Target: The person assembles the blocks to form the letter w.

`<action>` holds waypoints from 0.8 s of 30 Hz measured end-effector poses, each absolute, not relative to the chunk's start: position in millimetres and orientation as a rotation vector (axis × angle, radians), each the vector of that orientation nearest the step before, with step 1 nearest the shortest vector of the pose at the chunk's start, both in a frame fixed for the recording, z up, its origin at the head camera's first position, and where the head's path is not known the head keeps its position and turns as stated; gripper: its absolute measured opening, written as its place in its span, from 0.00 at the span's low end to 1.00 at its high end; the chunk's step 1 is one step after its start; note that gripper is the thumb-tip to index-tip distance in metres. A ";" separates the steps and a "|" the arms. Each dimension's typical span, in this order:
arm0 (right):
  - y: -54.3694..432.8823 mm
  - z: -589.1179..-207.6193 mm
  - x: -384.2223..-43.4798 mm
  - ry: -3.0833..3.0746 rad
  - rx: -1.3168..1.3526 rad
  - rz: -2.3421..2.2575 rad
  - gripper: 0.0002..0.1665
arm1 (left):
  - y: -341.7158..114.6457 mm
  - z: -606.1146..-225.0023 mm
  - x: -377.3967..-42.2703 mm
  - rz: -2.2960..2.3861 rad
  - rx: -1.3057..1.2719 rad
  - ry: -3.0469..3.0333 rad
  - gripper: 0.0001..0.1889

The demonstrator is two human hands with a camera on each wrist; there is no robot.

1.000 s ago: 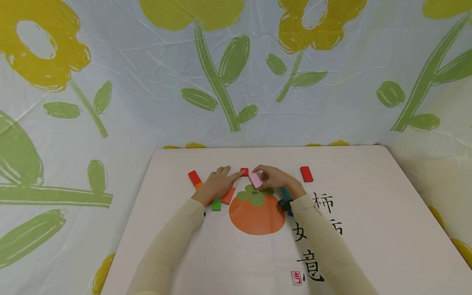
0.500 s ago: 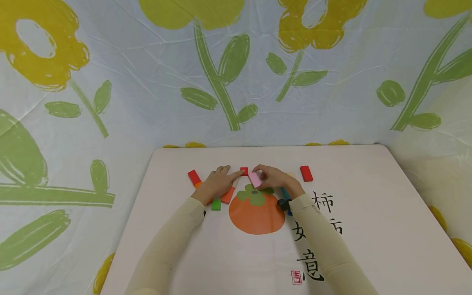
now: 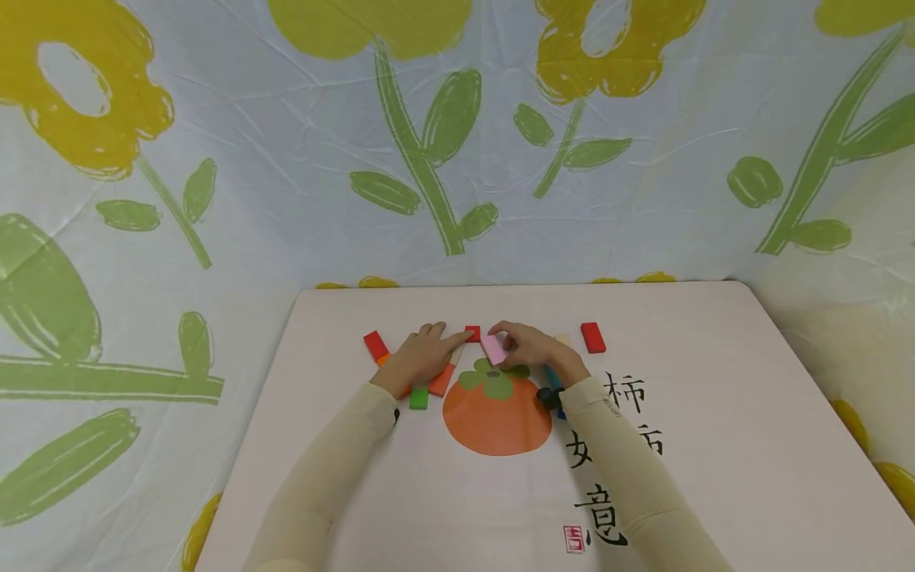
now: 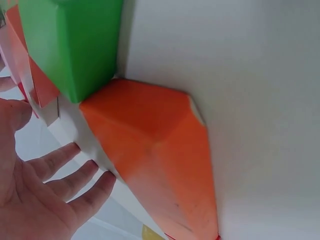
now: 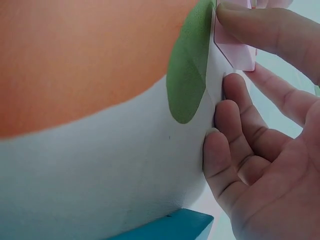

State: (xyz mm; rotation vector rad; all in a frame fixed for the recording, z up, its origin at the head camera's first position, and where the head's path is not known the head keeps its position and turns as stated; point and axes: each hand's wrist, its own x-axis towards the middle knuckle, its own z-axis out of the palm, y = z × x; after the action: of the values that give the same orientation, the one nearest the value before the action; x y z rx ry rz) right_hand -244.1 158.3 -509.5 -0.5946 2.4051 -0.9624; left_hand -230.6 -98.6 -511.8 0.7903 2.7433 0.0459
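My right hand (image 3: 527,345) pinches a pink block (image 3: 494,349) between thumb and fingers, just above the printed persimmon's leaves. In the right wrist view the thumb lies against the pink block (image 5: 240,54), while the other fingertips rest on the table. Left of it, a small red block (image 3: 472,334) has an outstretched digit of my left hand (image 3: 420,356) at its edge. That hand spreads over a row of blocks and partly hides it. A green block (image 4: 70,45) and an orange block (image 4: 160,140) meet at their corners in the left wrist view.
Left of the persimmon print (image 3: 498,425) lie an orange-red block (image 3: 441,380) and a red block (image 3: 376,345). A blue block (image 5: 172,226) sits under the right wrist. Another red block (image 3: 592,338) lies farther right on the pale table (image 3: 686,357). A flowered cloth (image 3: 286,159) rises behind.
Both hands stay in place, with the pink block still in the right hand and the left at the small red block. The head view shifts only slightly.
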 end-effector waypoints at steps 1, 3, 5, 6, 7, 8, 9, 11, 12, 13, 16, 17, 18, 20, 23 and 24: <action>158.2 -509.4 -243.9 2.402 -0.590 -0.965 0.36 | -98.9 -512.6 -231.0 0.040 0.793 2.748 0.28; 158.4 -509.3 -243.7 2.396 -0.589 -0.972 0.37 | -99.5 -513.6 -231.4 0.060 0.790 2.762 0.28; 159.4 -509.7 -243.3 2.403 -0.590 -0.971 0.38 | -100.2 -514.7 -231.7 0.107 0.786 2.777 0.27; 160.4 -509.9 -243.0 2.409 -0.593 -0.968 0.39 | -100.4 -514.8 -231.4 0.147 0.783 2.780 0.27; 161.5 -509.6 -242.6 2.417 -0.595 -0.967 0.39 | -100.5 -514.6 -230.9 0.175 0.791 2.782 0.27; 163.1 -508.8 -241.8 2.429 -0.599 -0.967 0.40 | -100.6 -514.0 -230.0 0.197 0.803 2.782 0.28; 165.3 -506.9 -240.4 2.441 -0.611 -0.969 0.40 | -100.1 -513.1 -228.8 0.198 0.825 2.784 0.28; 170.6 -502.2 -236.6 2.471 -0.619 -0.974 0.40 | -97.9 -511.6 -226.1 0.176 0.867 2.790 0.28; 173.7 -499.0 -234.3 2.488 -0.628 -0.975 0.40 | -96.2 -510.7 -224.3 0.148 0.892 2.792 0.29; 177.3 -495.8 -232.0 2.503 -0.640 -0.983 0.39 | -94.4 -510.5 -222.5 0.105 0.924 2.798 0.29; 189.6 -488.6 -225.4 2.556 -0.657 -0.988 0.37 | -88.2 -510.5 -217.1 0.022 0.988 2.797 0.29; 194.0 -487.4 -223.4 2.578 -0.658 -0.985 0.35 | -86.4 -510.4 -215.3 -0.001 1.007 2.788 0.29; 198.9 -486.9 -221.9 2.594 -0.657 -0.988 0.34 | -84.9 -510.7 -213.8 -0.014 1.027 2.781 0.28; 208.7 -485.0 -218.6 2.623 -0.648 -0.997 0.33 | -82.3 -510.9 -211.6 -0.014 1.045 2.765 0.28; 222.5 -483.5 -214.2 2.647 -0.619 -1.032 0.32 | -80.1 -511.4 -209.6 -0.011 1.052 2.749 0.27; 227.2 -482.9 -212.7 2.650 -0.610 -1.045 0.32 | -79.8 -512.0 -209.2 -0.012 1.056 2.747 0.27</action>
State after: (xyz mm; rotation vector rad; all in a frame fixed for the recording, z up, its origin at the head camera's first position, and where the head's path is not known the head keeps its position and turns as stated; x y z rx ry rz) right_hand -212.7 227.2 -482.9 -0.6104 2.6497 -1.0450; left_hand -209.2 -79.8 -512.0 1.0563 2.7470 -0.0118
